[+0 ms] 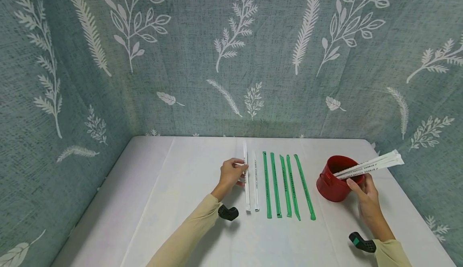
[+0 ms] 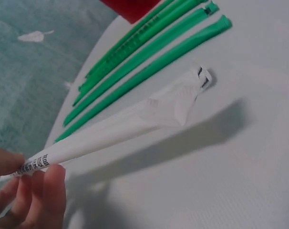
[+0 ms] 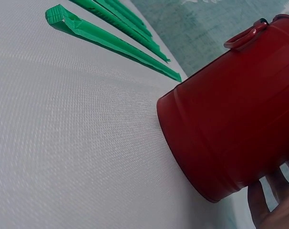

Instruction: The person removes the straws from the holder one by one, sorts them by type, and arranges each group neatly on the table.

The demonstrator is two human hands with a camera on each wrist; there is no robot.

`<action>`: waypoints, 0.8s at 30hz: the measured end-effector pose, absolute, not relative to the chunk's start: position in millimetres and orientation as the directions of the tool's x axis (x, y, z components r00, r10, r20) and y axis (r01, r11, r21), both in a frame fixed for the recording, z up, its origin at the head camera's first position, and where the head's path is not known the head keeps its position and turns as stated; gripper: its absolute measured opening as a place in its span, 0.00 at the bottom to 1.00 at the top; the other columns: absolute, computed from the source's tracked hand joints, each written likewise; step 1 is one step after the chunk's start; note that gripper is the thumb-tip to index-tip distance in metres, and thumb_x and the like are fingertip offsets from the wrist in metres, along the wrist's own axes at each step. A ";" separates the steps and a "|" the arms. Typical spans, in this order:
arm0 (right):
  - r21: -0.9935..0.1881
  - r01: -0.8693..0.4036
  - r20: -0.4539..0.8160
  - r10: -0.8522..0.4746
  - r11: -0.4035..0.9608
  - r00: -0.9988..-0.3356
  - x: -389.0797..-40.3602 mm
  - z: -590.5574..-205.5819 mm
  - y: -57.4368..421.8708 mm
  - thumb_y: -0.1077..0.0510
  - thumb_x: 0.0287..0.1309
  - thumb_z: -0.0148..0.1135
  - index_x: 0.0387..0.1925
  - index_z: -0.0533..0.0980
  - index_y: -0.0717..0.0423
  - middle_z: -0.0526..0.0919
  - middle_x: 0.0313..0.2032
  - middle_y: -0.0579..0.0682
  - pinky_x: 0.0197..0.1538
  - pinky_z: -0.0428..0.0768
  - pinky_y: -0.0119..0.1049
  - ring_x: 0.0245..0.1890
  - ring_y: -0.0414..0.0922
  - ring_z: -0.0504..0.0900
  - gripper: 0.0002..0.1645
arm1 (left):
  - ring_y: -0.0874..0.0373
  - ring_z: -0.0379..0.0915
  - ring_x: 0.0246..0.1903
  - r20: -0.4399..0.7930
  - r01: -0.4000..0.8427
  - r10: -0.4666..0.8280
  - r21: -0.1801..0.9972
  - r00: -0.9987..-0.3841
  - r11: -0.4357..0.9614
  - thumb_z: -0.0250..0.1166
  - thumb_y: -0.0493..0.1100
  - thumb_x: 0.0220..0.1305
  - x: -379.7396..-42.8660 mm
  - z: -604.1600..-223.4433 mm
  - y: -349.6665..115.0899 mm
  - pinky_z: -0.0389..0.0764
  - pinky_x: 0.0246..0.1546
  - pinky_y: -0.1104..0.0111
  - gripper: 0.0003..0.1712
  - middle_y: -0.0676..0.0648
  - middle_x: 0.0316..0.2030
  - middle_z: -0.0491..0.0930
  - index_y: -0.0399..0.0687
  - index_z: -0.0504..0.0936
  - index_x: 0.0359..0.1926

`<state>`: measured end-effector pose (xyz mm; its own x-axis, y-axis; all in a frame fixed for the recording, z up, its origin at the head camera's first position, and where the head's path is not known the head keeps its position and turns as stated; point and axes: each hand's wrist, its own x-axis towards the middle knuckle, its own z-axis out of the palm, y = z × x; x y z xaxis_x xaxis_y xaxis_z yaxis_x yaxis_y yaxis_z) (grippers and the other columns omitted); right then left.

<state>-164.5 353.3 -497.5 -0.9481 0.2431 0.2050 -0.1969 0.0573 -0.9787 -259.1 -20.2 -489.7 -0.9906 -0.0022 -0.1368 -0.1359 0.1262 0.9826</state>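
Note:
My left hand [image 1: 232, 172] pinches a white paper-wrapped straw [image 1: 247, 190] between thumb and fingers. In the left wrist view this straw [image 2: 111, 136] is raised, its shadow lying apart from it on the table. Just right of it, in the head view, lies a second white wrapped straw [image 1: 256, 186]. At the right, my right hand [image 1: 369, 202] grips the side of a red bucket [image 1: 332, 186], thumb near the rim. Several white wrapped straws [image 1: 380, 163] lean out of the bucket to the right. The right wrist view shows fingers [image 3: 278, 186] against the bucket's wall.
Several green wrapped straws [image 1: 285, 186] lie side by side between the white straws and the bucket. They rest on a white-covered table [image 1: 173, 219]. A leaf-patterned curtain [image 1: 195, 58] surrounds the table's back and sides.

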 end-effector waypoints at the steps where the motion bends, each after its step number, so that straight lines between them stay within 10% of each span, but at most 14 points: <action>1: -0.979 -0.192 0.202 0.247 0.062 -0.948 -164.5 -497.5 353.4 0.62 0.65 0.54 0.71 0.52 0.49 0.59 0.67 0.47 0.60 0.64 0.19 0.63 0.37 0.58 0.37 | 0.57 0.75 0.19 -0.133 -0.132 -0.003 0.982 -0.991 0.134 0.67 0.38 0.58 -259.6 -491.7 -19.7 0.80 0.13 0.64 0.14 0.42 0.29 0.77 0.36 0.79 0.45; 24: -0.979 -0.182 0.200 0.252 0.095 -0.947 -166.0 -499.1 355.9 0.62 0.65 0.54 0.72 0.51 0.51 0.57 0.68 0.49 0.60 0.63 0.18 0.66 0.40 0.56 0.38 | 0.61 0.69 0.10 -0.008 -0.043 -0.082 0.899 -0.997 0.436 0.69 0.35 0.55 -263.2 -500.6 -5.6 0.74 0.07 0.70 0.09 0.46 0.20 0.75 0.33 0.81 0.36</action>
